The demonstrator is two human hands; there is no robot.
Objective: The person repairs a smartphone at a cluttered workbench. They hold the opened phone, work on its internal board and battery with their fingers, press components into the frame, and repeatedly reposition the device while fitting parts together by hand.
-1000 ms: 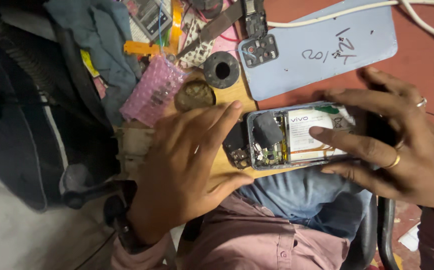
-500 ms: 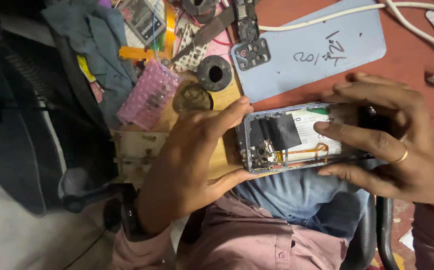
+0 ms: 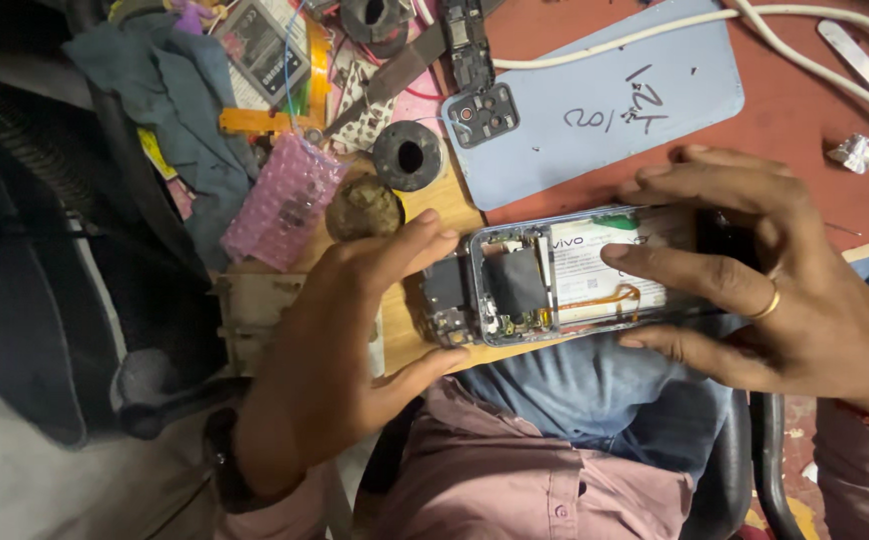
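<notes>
The opened phone (image 3: 565,272) hung past the desk edge (image 3: 425,345), below the blue cover (image 3: 605,110). Right hand (image 3: 765,285) clamped it; left hand (image 3: 340,345) cupped its end, fingers spread. A slip could tear the orange flex (image 3: 620,298).

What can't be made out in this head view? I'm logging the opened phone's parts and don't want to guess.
- The far end of the opened grey phone with its back removed: covered by the right hand.
- The small dark part at the phone's near end: too small and dim to identify; the left hand curls around it.
- The black ring-shaped spool: cut off by the top edge.
</notes>
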